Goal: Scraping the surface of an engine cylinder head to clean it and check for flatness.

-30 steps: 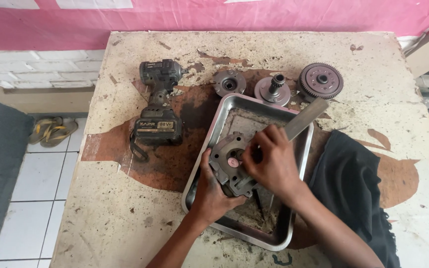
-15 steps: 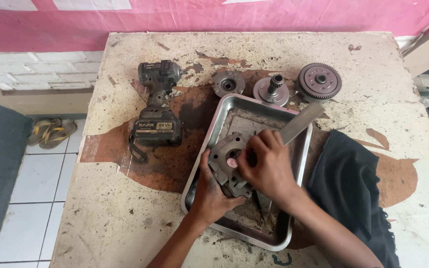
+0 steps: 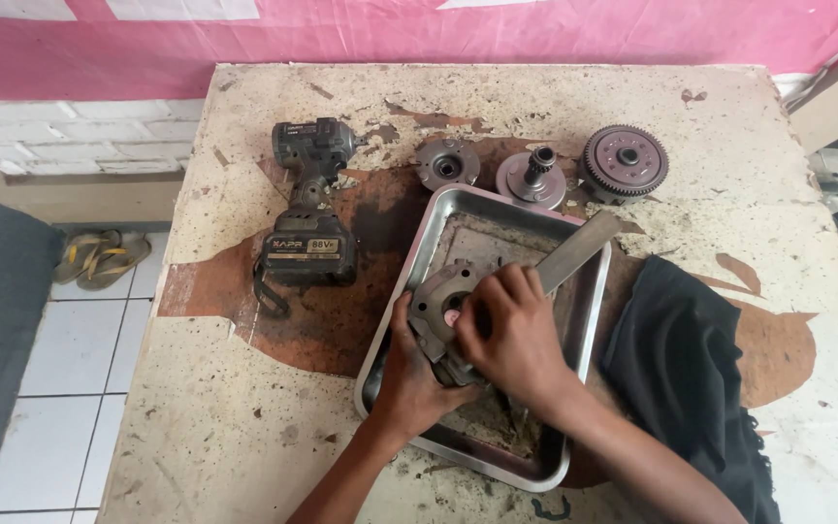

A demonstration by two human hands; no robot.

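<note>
- The round metal clutch part (image 3: 441, 303), grey and greasy, stood tilted on edge inside the steel tray (image 3: 497, 207), near the tray's left wall.
- The left hand (image 3: 417, 374) was closed round the part's lower edge from beneath, holding it firmly; the right hand (image 3: 514, 330) lay over its right side, fingers curled, fingertips pressed at the pinkish centre hole. Whether the right hand pinched a small piece there could not be told.
- Compared with the views from a second and half a second before, the part and both hands had scarcely shifted; the right fingertips had drawn slightly closer to the centre. The work appeared to be continuing at the same spot.
- A flat metal bar (image 3: 575, 251) leaned across the tray's right rim, just beside the right hand.
- Beyond the tray's far rim lay three round parts: a small hub (image 3: 447, 162), a flanged shaft (image 3: 532, 178) and a toothed gear drum (image 3: 625, 162).
- A cordless impact wrench (image 3: 307, 209) lay to the left, a black cloth (image 3: 683, 364) to the right.
- Bare tabletop (image 3: 225, 427) remained at front left; the table's left edge dropped to tiled floor.
</note>
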